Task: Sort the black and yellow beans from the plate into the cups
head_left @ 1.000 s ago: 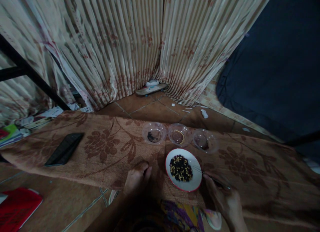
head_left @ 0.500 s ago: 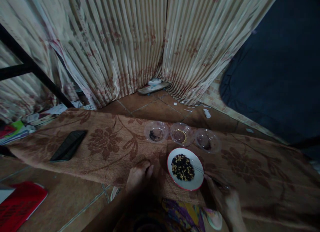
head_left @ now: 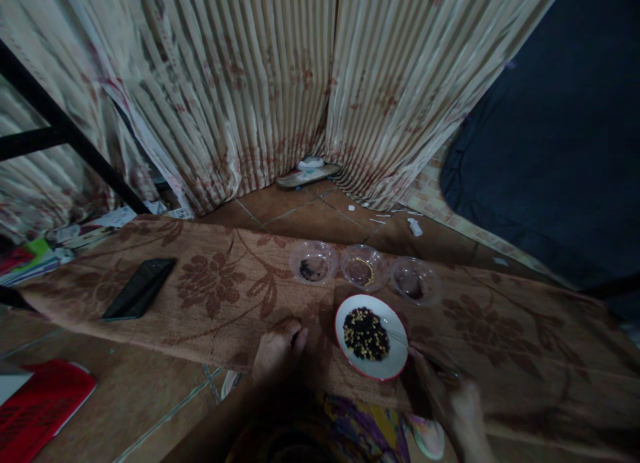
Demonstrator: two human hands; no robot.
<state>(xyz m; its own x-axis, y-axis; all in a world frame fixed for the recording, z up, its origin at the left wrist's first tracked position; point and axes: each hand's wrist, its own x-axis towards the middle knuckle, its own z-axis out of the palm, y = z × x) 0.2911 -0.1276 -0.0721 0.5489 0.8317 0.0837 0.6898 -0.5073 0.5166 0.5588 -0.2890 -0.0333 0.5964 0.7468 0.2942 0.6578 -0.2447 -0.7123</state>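
Observation:
A white bowl with a red rim (head_left: 385, 308) stands on the cloth-covered table, holding a mix of black and yellow beans (head_left: 366, 334). My right hand (head_left: 450, 390) is at the bowl's right side, closed on thin metal tweezers (head_left: 399, 336) whose tips reach over the inside of the bowl. Left of the bowl, my left hand (head_left: 278, 346) rests on the cloth in a loose fist; I see nothing in it. Behind the bowl is a row of clear plastic cups: the left cup (head_left: 314, 263) has black beans, the middle cup (head_left: 363, 266) yellow ones, the right cup (head_left: 415, 280) a few dark ones.
A dark phone (head_left: 139, 288) lies on the left of the brown flowered tablecloth (head_left: 210, 330). Striped curtains (head_left: 260, 83) hang behind, with a skateboard (head_left: 309, 175) at their foot. White scraps (head_left: 414, 226) lie on the tiled floor. A red bag (head_left: 55, 403) is at lower left.
The view has shifted very slightly. Both hands, the bowl and the cups stay in nearly the same places; the tweezers have barely moved.

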